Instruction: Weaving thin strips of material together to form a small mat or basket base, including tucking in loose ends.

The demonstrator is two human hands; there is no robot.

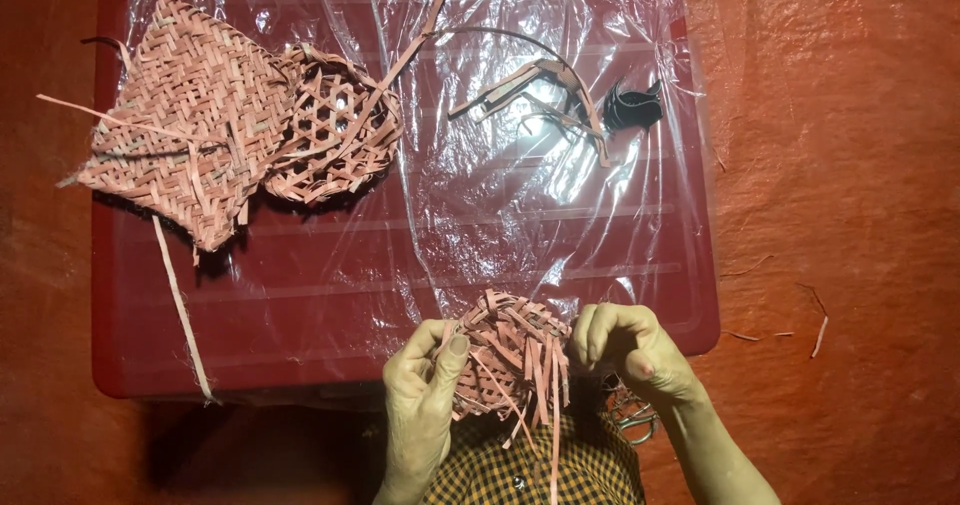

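I hold a small round woven piece (510, 350) of pale pink strips at the near edge of a red tray-like lid (300, 295) covered with clear plastic sheet (480, 205). My left hand (425, 390) grips its left rim, thumb on top. My right hand (630, 350) pinches its right rim with curled fingers. Loose strip ends hang from the piece toward my checked shirt. Under my right wrist lies a pair of scissors (635, 420), mostly hidden.
At the far left lie a flat woven mat (185, 115) and a round open-weave basket piece (335, 125), touching. Loose strips (540, 90) and a dark scrap (630, 110) sit at the far middle. A long strip (180, 305) trails off the left. Orange floor surrounds the lid.
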